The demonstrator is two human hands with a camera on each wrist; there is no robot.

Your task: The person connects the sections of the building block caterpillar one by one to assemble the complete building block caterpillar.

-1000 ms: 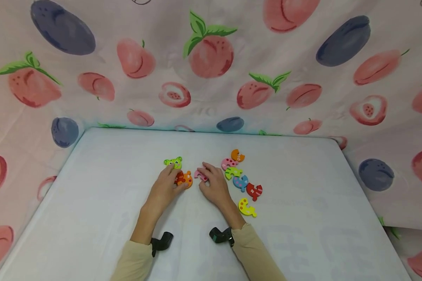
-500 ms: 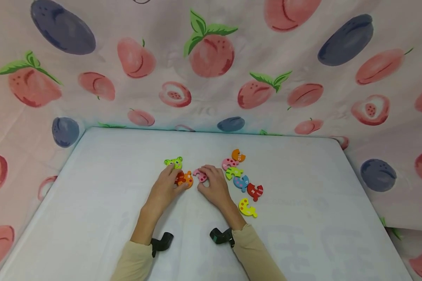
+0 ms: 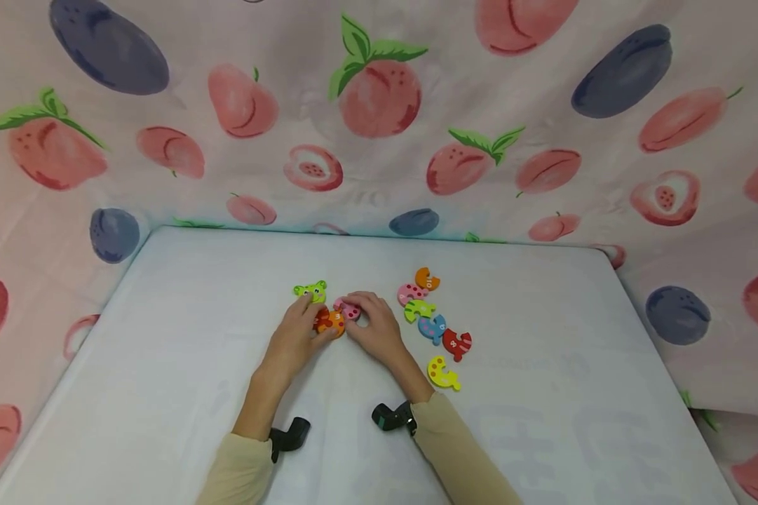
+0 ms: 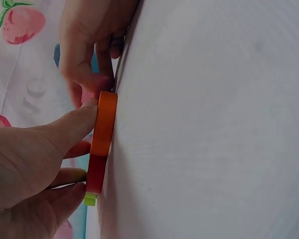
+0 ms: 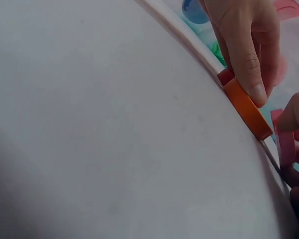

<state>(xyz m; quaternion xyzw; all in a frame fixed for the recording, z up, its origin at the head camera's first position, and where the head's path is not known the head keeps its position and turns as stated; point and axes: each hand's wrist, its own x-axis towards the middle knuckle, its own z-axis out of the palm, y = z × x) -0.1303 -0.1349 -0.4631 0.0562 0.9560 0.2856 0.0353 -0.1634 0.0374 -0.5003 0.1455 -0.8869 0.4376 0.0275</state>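
Green frog-faced puzzle piece (image 3: pixel 312 289) lies at the far end of a short row, ahead of a partly covered red puzzle piece (image 4: pixel 96 174) and a spotted orange puzzle piece (image 3: pixel 332 322). My left hand (image 3: pixel 293 338) rests over this row, its thumb pressing on the orange piece and fingers touching the red one. My right hand (image 3: pixel 379 331) pinches a pink spotted puzzle piece (image 3: pixel 351 311) between thumb and fingers, close beside the orange piece. In the right wrist view the pink piece is tilted up on edge; whether it touches the orange one I cannot tell.
Right of my hands lie more puzzle pieces: orange (image 3: pixel 426 279), pink (image 3: pixel 411 294), green (image 3: pixel 419 310), blue (image 3: pixel 432 328), red (image 3: pixel 457 344) and yellow (image 3: pixel 442 372). They lie on a white table (image 3: pixel 543 421); a fruit-print curtain (image 3: pixel 379 182) hangs behind it.
My right hand has moved left with the pink piece, bringing it up to the orange piece. The left hand has stayed in place over the row.
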